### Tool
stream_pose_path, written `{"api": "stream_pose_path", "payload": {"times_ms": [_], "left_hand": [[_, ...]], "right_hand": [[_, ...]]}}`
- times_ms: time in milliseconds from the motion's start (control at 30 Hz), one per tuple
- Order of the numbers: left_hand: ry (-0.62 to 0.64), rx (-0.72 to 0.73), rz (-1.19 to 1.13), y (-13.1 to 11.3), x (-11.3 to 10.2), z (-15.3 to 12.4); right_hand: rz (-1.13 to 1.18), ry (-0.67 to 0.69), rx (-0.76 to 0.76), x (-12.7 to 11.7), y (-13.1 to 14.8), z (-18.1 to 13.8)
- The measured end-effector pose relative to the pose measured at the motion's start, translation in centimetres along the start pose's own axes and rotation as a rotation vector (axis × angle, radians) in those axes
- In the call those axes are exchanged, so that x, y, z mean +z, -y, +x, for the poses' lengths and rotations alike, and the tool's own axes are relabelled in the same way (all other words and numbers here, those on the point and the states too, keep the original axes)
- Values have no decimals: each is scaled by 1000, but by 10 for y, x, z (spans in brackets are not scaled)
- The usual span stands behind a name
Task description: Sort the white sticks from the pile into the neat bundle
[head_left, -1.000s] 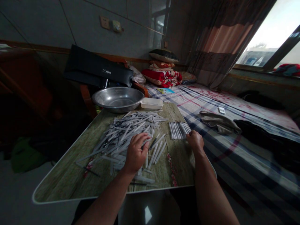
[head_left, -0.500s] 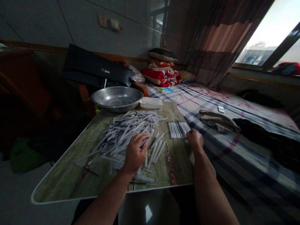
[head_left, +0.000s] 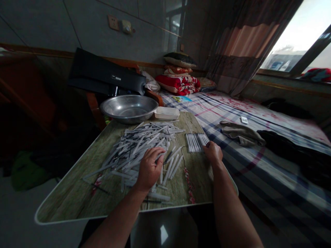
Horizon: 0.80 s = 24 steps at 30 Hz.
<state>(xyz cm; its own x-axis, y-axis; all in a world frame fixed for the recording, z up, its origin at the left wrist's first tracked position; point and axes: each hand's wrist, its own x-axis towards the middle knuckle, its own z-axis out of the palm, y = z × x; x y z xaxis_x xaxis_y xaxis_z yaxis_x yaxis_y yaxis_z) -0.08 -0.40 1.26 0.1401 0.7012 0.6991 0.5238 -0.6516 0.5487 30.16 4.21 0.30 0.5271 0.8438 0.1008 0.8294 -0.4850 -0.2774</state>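
Head view: white tubes were spread over a table (head_left: pixel 72 198).
The left hand (head_left: pixel 150 167) was laid open, palm down, on the loose pile of tubes (head_left: pixel 141 139); the right hand (head_left: pixel 213 153) was curled closed against the neat row of tubes (head_left: pixel 194 142). The label on the black case (head_left: pixel 103 74) was too small to be read.

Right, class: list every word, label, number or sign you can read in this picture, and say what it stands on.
No text here can be read.
Black screen: small white label, too blurred to read.
Booklet on the bed: print too small.
White card on the bed: nothing legible.
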Motion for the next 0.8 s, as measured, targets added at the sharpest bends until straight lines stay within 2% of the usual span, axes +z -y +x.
{"api": "stream_pose_path", "payload": {"times_ms": [233, 400, 633, 800], "left_hand": [[4, -16, -4, -1, -1, 0], [-16, -21, 1, 0, -2, 0], [-135, -62, -37, 0, -5, -1], [-206, -108, -89, 0, -5, -1]], "right_hand": [[24, 3, 21, -4, 6, -2], [69, -18, 7, -16, 8, -5], [330, -76, -269, -38, 21, -23], [419, 72, -524, -31, 58, -50]]}}
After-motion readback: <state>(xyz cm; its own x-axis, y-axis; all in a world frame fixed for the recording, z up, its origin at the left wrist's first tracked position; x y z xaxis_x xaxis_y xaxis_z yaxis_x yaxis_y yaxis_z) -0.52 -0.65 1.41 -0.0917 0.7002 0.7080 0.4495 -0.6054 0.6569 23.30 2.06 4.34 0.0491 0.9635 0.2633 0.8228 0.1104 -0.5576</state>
